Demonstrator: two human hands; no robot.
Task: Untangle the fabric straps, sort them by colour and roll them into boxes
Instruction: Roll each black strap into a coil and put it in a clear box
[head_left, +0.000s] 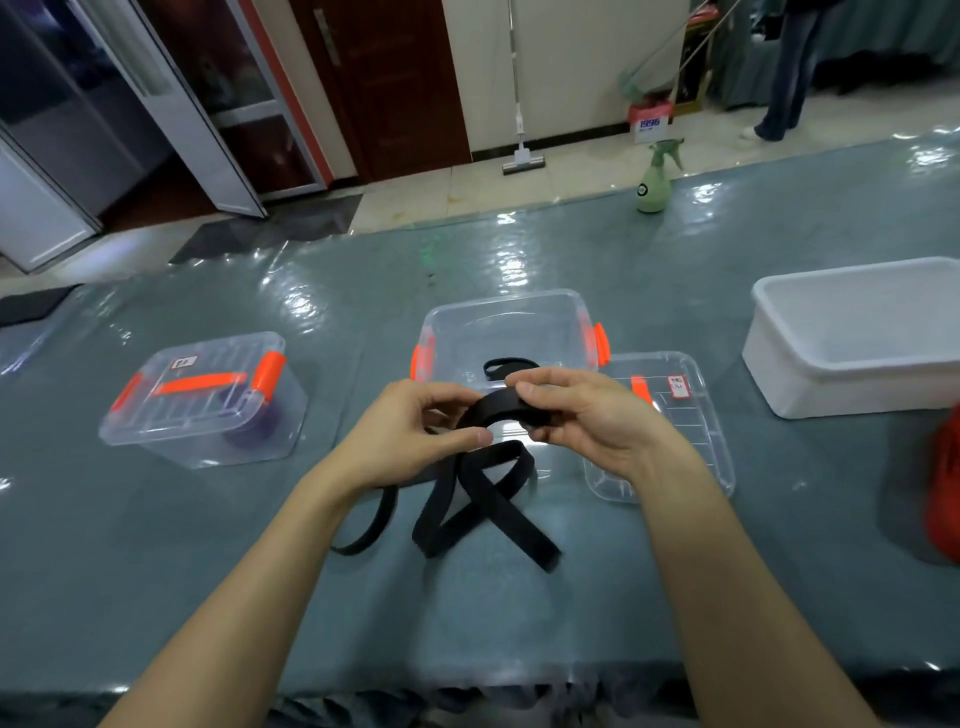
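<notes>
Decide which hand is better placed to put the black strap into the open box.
Probably the right hand: its fingers curl over the rolled part of the black strap, just before the open box. The left hand pinches lower down.

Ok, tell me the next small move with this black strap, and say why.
Probably start winding it into a roll: the left hand and right hand both pinch the black strap in an arc, while most of its length lies in loose crossed loops on the table. The open clear box just behind holds a second black strap.
</notes>
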